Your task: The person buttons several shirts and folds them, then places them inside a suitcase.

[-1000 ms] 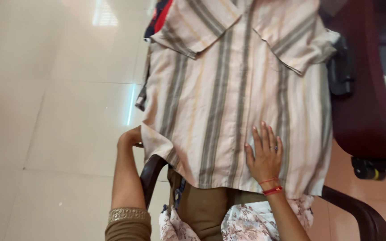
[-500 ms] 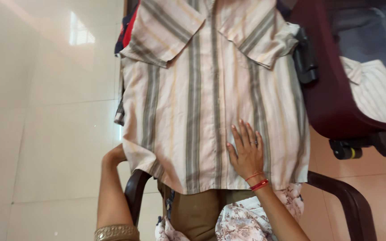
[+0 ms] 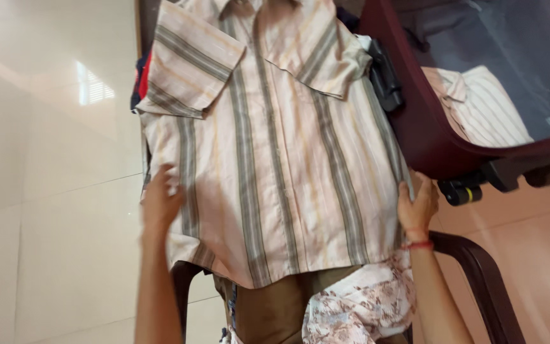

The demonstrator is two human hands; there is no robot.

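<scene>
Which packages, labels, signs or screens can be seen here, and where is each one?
None can be seen: no package, label, sign or screen.
In view are a striped shirt laid flat, with the left hand and right hand at its side edges, a dark red chair with a folded pale striped shirt, and the tiled floor.

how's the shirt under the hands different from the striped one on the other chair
The big striped shirt has broad grey-brown bands on pale pink; the folded shirt has thin dark lines on white. The big one lies spread flat, sleeves folded in, left hand and right hand at its side edges; the folded one sits untouched in the maroon chair. Both are striped and collared.
</scene>
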